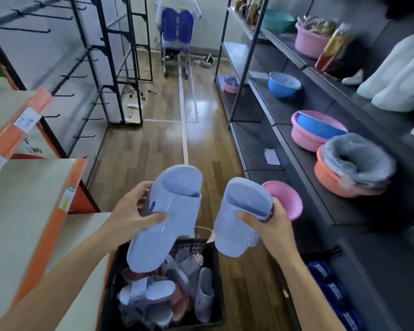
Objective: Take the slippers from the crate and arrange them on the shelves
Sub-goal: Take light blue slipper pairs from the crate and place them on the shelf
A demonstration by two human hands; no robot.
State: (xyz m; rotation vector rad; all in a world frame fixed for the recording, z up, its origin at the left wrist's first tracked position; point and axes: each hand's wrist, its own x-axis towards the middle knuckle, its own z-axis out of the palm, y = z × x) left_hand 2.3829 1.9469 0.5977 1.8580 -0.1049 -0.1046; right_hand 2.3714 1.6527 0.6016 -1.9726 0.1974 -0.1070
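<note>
I hold two light blue slippers above a black crate on the floor. My left hand grips the left slipper across its strap, thumb on top. My right hand grips the right slipper at its strap. A thin string with a tag hangs between the pair. Inside the crate lie several more slippers in grey, pale blue and pink. Cream shelves with orange edges stand to my left, and dark metal shelves run along my right.
The dark shelves hold pink and blue basins, an orange basin with a grey liner, a pink bowl and dark blue slippers low down. Black hook racks stand at the far left. A person sits on a blue chair down the wooden aisle.
</note>
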